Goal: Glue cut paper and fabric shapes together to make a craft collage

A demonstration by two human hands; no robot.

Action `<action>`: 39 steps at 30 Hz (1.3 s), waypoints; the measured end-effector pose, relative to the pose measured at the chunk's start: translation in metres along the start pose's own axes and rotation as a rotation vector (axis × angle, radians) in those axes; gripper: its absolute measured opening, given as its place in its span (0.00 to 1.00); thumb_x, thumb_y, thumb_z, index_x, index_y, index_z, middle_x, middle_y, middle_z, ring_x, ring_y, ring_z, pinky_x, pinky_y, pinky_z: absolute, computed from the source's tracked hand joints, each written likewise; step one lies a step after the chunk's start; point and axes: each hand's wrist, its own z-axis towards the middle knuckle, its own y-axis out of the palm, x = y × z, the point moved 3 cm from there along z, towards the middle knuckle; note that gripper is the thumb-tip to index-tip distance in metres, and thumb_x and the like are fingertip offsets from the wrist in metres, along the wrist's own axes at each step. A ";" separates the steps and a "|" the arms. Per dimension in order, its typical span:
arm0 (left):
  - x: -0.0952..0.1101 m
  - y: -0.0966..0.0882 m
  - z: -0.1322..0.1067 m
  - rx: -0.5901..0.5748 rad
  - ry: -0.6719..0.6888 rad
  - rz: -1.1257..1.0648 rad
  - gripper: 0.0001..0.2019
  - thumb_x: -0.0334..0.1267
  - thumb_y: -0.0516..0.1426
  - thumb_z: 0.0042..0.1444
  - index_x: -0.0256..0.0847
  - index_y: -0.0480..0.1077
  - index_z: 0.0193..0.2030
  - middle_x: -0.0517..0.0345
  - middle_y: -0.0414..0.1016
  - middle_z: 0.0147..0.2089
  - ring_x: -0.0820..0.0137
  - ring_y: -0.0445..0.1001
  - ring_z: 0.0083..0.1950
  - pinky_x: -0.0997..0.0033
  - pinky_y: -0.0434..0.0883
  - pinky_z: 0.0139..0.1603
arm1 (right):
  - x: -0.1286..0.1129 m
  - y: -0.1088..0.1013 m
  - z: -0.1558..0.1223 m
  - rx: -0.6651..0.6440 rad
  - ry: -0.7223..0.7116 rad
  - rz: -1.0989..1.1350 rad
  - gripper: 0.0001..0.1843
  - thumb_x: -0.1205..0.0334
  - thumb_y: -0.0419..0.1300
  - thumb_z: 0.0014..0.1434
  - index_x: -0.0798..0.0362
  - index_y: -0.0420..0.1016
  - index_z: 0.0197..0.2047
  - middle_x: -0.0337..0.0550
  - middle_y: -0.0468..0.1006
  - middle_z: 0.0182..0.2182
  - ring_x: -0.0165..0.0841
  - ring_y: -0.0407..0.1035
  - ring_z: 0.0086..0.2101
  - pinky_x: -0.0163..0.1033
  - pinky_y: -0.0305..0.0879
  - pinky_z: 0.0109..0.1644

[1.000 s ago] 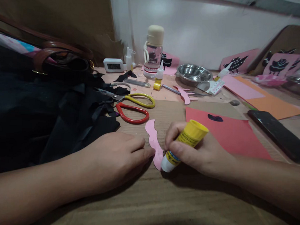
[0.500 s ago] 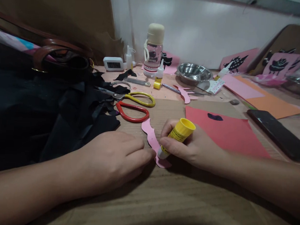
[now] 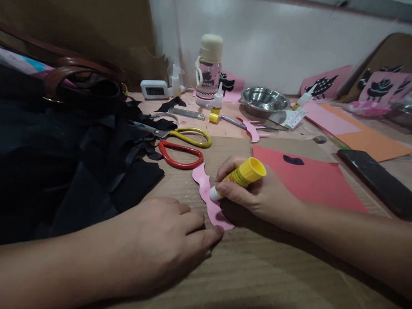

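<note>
A wavy pink paper cut-out (image 3: 209, 202) lies on the brown cardboard table top (image 3: 255, 275). My right hand (image 3: 255, 193) is closed round a yellow glue stick (image 3: 241, 175), whose white tip presses on the middle of the cut-out. My left hand (image 3: 168, 244) rests on the table with fingers curled, and its fingertips pin down the near end of the pink cut-out. A red paper sheet (image 3: 307, 177) lies just right of my right hand, with a small black shape on it.
A black pile of paper or cloth (image 3: 72, 158) and a brown-handled bag (image 3: 82, 81) fill the left. Scissors with red and yellow handles (image 3: 182, 146), a bottle (image 3: 208, 70), a steel bowl (image 3: 265, 100), small glue bottles, a black phone (image 3: 378, 180) and orange and pink sheets lie beyond.
The glue stick has slid from the near end of the pink cut-out up toward its middle and tilted flatter. My left hand has shifted nearer and lower on the table.
</note>
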 end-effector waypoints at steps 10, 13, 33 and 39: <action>-0.004 0.000 0.000 0.030 0.031 -0.052 0.16 0.28 0.46 0.73 0.36 0.73 0.57 0.58 0.79 0.37 0.64 0.75 0.32 0.61 0.71 0.29 | -0.006 -0.005 -0.006 0.067 -0.066 0.026 0.13 0.54 0.63 0.64 0.49 0.70 0.31 0.35 0.72 0.24 0.30 0.67 0.26 0.35 0.66 0.29; -0.004 0.002 0.000 0.033 0.011 -0.047 0.16 0.28 0.46 0.73 0.37 0.75 0.53 0.57 0.79 0.39 0.65 0.76 0.33 0.61 0.73 0.31 | -0.006 0.004 -0.010 -0.131 -0.024 0.017 0.12 0.54 0.64 0.63 0.49 0.70 0.31 0.34 0.73 0.24 0.29 0.67 0.25 0.34 0.63 0.27; -0.005 0.000 0.000 0.070 0.006 -0.095 0.12 0.29 0.49 0.71 0.38 0.72 0.51 0.58 0.76 0.34 0.68 0.71 0.27 0.67 0.65 0.27 | 0.008 0.006 0.015 0.000 -0.012 -0.097 0.11 0.51 0.66 0.60 0.49 0.75 0.37 0.37 0.78 0.28 0.34 0.73 0.30 0.38 0.68 0.34; -0.001 0.001 0.002 0.063 0.046 -0.082 0.12 0.27 0.49 0.69 0.35 0.71 0.53 0.58 0.76 0.34 0.67 0.70 0.27 0.65 0.66 0.25 | 0.006 0.000 0.016 0.172 -0.147 -0.094 0.12 0.50 0.68 0.60 0.48 0.75 0.40 0.41 0.80 0.35 0.38 0.76 0.37 0.44 0.72 0.42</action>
